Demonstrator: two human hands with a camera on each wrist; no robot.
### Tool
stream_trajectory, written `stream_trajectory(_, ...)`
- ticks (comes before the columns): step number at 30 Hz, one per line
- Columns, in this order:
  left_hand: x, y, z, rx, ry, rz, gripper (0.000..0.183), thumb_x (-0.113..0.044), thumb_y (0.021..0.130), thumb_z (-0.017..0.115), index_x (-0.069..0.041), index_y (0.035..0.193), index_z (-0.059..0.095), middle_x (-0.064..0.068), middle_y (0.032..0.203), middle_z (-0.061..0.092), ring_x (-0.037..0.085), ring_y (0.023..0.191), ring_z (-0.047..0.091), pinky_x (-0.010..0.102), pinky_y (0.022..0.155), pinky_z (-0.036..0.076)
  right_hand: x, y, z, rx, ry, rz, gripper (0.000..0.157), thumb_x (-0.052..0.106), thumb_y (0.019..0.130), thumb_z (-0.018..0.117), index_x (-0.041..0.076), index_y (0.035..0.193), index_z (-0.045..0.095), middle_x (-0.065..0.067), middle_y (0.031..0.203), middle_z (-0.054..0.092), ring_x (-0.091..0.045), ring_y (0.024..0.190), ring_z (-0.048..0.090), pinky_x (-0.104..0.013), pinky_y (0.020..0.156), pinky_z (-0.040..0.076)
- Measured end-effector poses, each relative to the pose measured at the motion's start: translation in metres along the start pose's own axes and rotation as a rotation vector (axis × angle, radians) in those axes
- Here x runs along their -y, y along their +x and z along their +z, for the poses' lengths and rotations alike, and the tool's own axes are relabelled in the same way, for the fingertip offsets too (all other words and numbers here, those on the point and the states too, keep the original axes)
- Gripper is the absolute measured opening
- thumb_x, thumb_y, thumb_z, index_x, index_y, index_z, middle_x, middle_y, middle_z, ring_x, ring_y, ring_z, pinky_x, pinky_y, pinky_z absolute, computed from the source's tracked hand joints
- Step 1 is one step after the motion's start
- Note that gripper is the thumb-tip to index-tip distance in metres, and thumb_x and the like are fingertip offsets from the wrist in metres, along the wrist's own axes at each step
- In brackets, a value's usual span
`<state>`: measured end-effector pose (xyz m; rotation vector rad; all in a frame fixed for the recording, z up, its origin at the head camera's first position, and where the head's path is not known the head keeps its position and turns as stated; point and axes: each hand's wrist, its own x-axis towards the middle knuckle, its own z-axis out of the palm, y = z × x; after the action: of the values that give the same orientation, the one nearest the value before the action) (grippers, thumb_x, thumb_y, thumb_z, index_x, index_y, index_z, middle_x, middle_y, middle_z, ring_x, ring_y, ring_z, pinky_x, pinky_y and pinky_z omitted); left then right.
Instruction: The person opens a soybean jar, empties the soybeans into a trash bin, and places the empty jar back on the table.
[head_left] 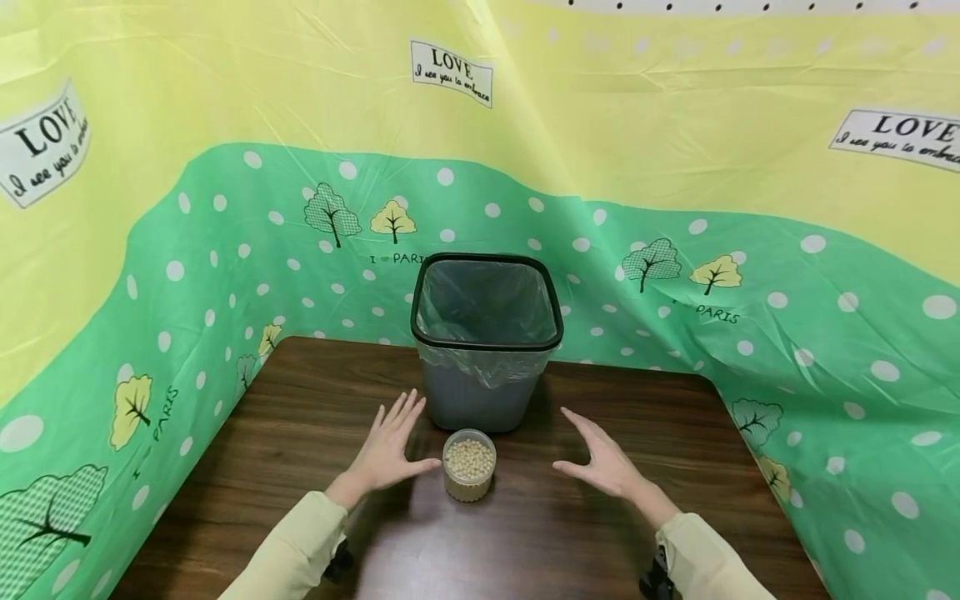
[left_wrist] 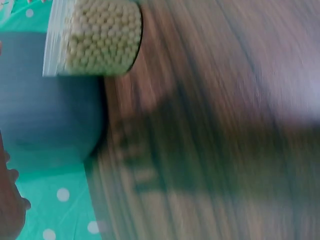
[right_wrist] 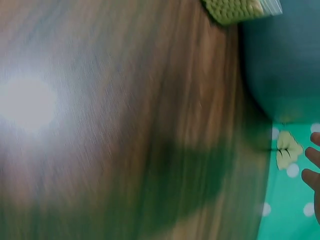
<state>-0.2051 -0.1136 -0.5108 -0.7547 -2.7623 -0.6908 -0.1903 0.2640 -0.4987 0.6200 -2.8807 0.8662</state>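
Observation:
A clear round tub of pale dried beans (head_left: pixel 468 467) stands upright on the wooden table, its open top showing the beans. Just left of it is my left hand (head_left: pixel 387 450), fingers spread, the thumb tip beside the tub's rim; whether it touches cannot be told. My right hand (head_left: pixel 602 462) hovers farther off to the right with thumb and fingers apart, holding nothing. Behind the tub stands a grey trash bin (head_left: pixel 480 392) with a black rim and a clear plastic liner. In the left wrist view the tub (left_wrist: pixel 102 37) appears in front of the bin (left_wrist: pixel 45 105).
The dark wooden table (head_left: pixel 337 375) has a patterned green and yellow cloth (head_left: pixel 637 167) hanging round its back and sides. The bin stands near the table's back edge, close to the cloth.

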Motion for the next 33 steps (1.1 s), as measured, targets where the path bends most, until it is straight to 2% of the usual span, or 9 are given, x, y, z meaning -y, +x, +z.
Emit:
stream_trajectory(6, -0.016, 0.0, 0.018, 0.048, -0.125, -0.002, 0.099, -0.055, 0.07, 0.068, -0.003, 0.143, 0.026, 0.018, 0.146, 0.024, 0.034, 0.132, 0.026, 0.049, 0.104, 0.027, 0.011, 0.0, 0.028, -0.04, 0.092, -0.005, 0.086, 0.036, 0.07, 0.077, 0.012, 0.141, 0.033, -0.012, 0.139, 0.039, -0.032, 0.126, 0.037, -0.052, 0.096, 0.035)
stream_trajectory(9, -0.023, 0.0, 0.027, 0.06, -0.167, -0.007, 0.101, -0.057, 0.068, 0.069, -0.005, 0.143, 0.025, 0.016, 0.147, 0.024, 0.033, 0.13, 0.031, 0.048, 0.099, 0.035, 0.015, 0.003, 0.042, -0.055, 0.094, -0.039, 0.089, 0.038, 0.066, 0.079, 0.009, 0.139, 0.037, -0.011, 0.136, 0.043, -0.028, 0.124, 0.041, -0.048, 0.095, 0.038)
stream_trajectory(14, -0.03, 0.001, 0.037, 0.067, -0.201, -0.018, 0.101, -0.057, 0.067, 0.07, -0.004, 0.142, 0.028, 0.016, 0.143, 0.031, 0.031, 0.128, 0.035, 0.046, 0.096, 0.038, 0.022, 0.008, 0.064, -0.055, 0.139, -0.057, 0.092, 0.043, 0.063, 0.08, 0.006, 0.137, 0.04, -0.01, 0.134, 0.046, -0.025, 0.122, 0.043, -0.045, 0.095, 0.039)
stream_trajectory(24, -0.028, 0.002, 0.045, 0.05, -0.29, -0.083, 0.093, -0.051, 0.063, 0.077, -0.005, 0.135, 0.039, 0.008, 0.129, 0.046, 0.025, 0.115, 0.049, 0.043, 0.09, 0.044, 0.034, 0.016, 0.097, -0.014, 0.272, -0.039, 0.091, 0.03, 0.063, 0.082, 0.002, 0.137, 0.037, -0.014, 0.128, 0.051, -0.027, 0.118, 0.047, -0.048, 0.093, 0.039)
stream_trajectory(27, -0.026, 0.004, 0.046, 0.043, -0.3, -0.076, 0.088, -0.05, 0.062, 0.078, -0.005, 0.13, 0.044, 0.007, 0.124, 0.05, 0.023, 0.111, 0.051, 0.042, 0.088, 0.044, 0.038, 0.019, 0.103, 0.0, 0.287, -0.047, 0.089, 0.029, 0.064, 0.082, 0.0, 0.136, 0.038, -0.015, 0.128, 0.05, -0.027, 0.118, 0.047, -0.048, 0.092, 0.04)
stream_trajectory(33, -0.022, 0.008, 0.047, 0.04, -0.341, -0.041, 0.079, -0.046, 0.061, 0.08, -0.008, 0.123, 0.05, 0.004, 0.114, 0.055, 0.02, 0.103, 0.054, 0.041, 0.085, 0.045, 0.047, 0.032, 0.119, 0.023, 0.321, -0.051, 0.084, 0.031, 0.063, 0.082, 0.003, 0.133, 0.043, -0.009, 0.128, 0.051, -0.024, 0.116, 0.049, -0.043, 0.093, 0.041)
